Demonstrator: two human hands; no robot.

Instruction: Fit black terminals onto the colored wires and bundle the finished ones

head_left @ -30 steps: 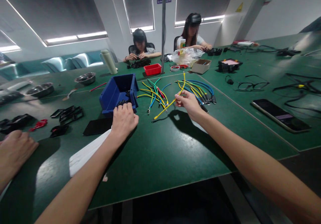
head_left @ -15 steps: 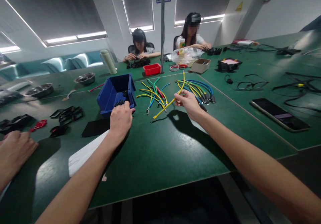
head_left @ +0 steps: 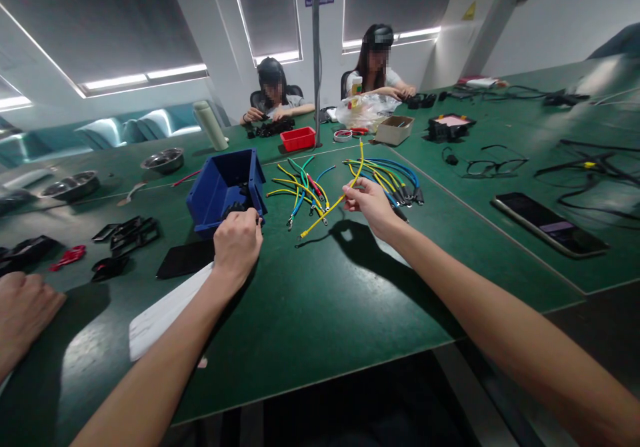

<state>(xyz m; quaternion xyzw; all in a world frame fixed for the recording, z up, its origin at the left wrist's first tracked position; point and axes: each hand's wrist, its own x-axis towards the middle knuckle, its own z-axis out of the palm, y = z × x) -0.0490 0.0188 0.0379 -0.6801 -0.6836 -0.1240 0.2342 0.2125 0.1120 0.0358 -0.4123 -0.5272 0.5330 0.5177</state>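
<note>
My right hand point(head_left: 369, 205) pinches a yellow cable point(head_left: 325, 217) near its middle, one end raised and the other, with a metal lug, low over the table. My left hand point(head_left: 239, 241) is closed at the front edge of the blue bin point(head_left: 213, 179). Its fingertips are mostly hidden, so what they hold cannot be made out. Small black parts point(head_left: 235, 208) lie inside the bin, just beyond the knuckles. Between my hands is a loose pile of yellow, green and blue cables point(head_left: 303, 190). Behind my right hand lies another cable bundle point(head_left: 395, 179).
Another person's hand point(head_left: 27, 317) rests at the left. Black frames point(head_left: 134, 235), a dark flat pad point(head_left: 183, 260) and a white sheet point(head_left: 165, 320) lie left of my arm. A phone point(head_left: 547, 223) and glasses point(head_left: 495, 165) are at the right. Two people sit opposite.
My left hand has drawn back slightly from the black parts in the bin, its fingers curled tighter. My right hand still holds the yellow cable. The whole view has shifted a little.
</note>
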